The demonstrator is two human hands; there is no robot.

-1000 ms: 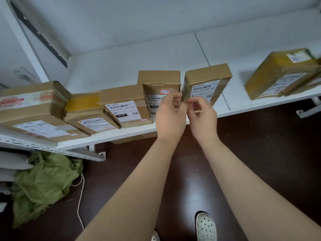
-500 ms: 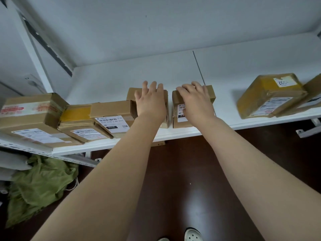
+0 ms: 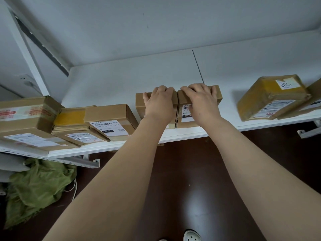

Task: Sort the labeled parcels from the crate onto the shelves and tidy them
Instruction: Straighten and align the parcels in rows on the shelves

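The left hand [image 3: 159, 103] gripped the left box [image 3: 139, 105] and the right hand [image 3: 202, 101] gripped the right box [image 3: 217, 94], fingers curled over the far edges. Both boxes sat touching on the shelf [image 3: 173, 134], directly beneath the palms, each equally near its own hand.

On the flat brown cardboard box [image 3: 111, 113] to the left of your hands, the white shipping label carries a barcode. Beneath it is what looks like "010 010 L30 551", then "010" in white on a black bar. The small brown cardboard box [image 3: 217, 96] gripped by your right hand [image 3: 202, 103] shows the same white-on-black "010"; the hand covers the rest of that label. Your left hand [image 3: 159, 105] grips the neighbouring small brown box [image 3: 139, 105] and hides nearly all of its label. On the yellow-taped parcel [image 3: 271, 94] at your right, a small white sticker, seen upside down, reads about "2002". The red print on the large taped carton [image 3: 22, 108] and the small print on the other labels are too blurred to read.
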